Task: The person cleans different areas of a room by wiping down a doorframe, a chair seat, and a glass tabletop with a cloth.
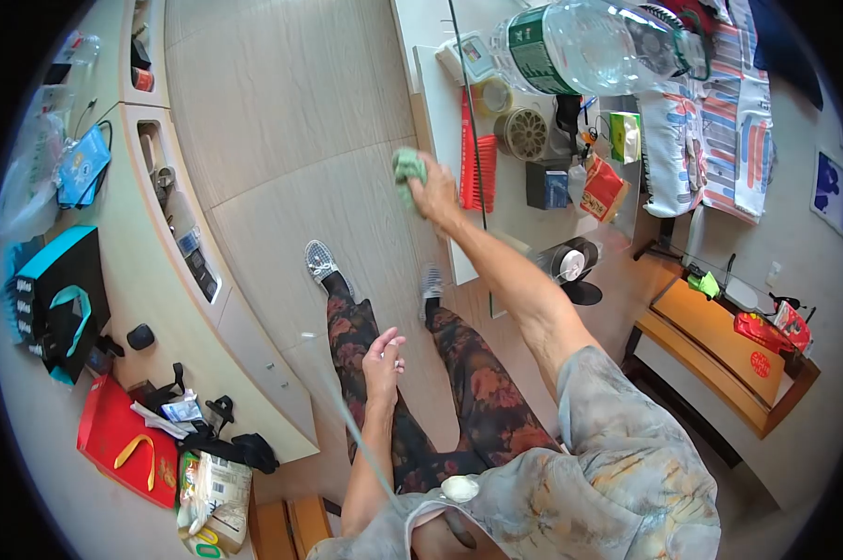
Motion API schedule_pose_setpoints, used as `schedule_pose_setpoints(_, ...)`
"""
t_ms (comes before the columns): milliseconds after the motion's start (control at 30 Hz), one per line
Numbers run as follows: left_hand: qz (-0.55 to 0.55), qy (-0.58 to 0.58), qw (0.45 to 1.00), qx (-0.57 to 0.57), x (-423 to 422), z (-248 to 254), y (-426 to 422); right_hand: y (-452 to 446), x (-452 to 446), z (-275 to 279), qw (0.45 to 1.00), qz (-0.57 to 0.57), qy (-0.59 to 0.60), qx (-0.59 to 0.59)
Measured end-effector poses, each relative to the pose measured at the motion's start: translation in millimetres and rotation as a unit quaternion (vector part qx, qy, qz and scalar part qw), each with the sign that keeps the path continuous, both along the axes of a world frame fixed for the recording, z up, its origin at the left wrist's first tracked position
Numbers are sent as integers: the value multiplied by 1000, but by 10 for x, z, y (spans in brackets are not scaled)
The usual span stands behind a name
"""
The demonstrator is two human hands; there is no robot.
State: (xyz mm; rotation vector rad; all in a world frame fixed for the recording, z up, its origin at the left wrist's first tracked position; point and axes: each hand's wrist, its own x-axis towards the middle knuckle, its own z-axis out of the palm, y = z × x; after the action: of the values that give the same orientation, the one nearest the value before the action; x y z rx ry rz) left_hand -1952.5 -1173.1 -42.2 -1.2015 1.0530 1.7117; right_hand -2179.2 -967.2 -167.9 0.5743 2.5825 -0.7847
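Observation:
My right hand [433, 193] reaches forward over the floor with its fingers wrapped round a crumpled green cloth [408, 168]. The cloth is beside the left edge of a white glass-edged table [447, 140]. A red comb-like rack [478, 159] lies on that table, just right of the hand. Lower down, my left hand [383, 359] hangs in front of my thigh, fingers loosely bent and apart, with nothing visible held. Both feet stand on the wood-pattern floor [281, 177].
A large plastic bottle [580, 47] stands on the table, with a round tin [522, 133] and small boxes nearby. To the left, a long curved cabinet [151, 280] bears a black bag [67, 299] and a red bag [127, 443]. A wooden bench [720, 345] is at the right.

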Motion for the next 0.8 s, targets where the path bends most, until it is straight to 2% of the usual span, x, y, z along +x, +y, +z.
schedule_pose_setpoints(100,-7,-14,1000,12,-91,-222,15,132,-776,-276,997,-10,55,54)
schedule_pose_setpoints(200,-33,-18,999,23,-102,-456,104,300,-1585,-635,977,28,166,131)
schedule_pose_setpoints(233,-35,-17,999,28,-74,-547,130,311,-1816,-694,973,39,156,164)
schedule_pose_setpoints(333,-13,-26,999,26,-84,-846,218,468,-2323,-1177,978,48,-25,202)
schedule_pose_setpoints(433,15,-44,998,42,-47,-973,284,330,-2192,-1022,970,58,2,235)
schedule_pose_setpoints(533,31,-41,996,70,33,-1049,340,431,-2062,-987,979,7,-33,200)
schedule_pose_setpoints(600,26,-37,996,77,76,-1075,357,427,-1845,-973,972,21,-57,226)
schedule_pose_setpoints(700,28,-35,995,86,87,-1119,339,399,-1390,-1030,972,-54,-93,209)
schedule_pose_setpoints(800,16,-34,996,80,95,-1156,309,455,-963,-1047,973,-65,-46,216)
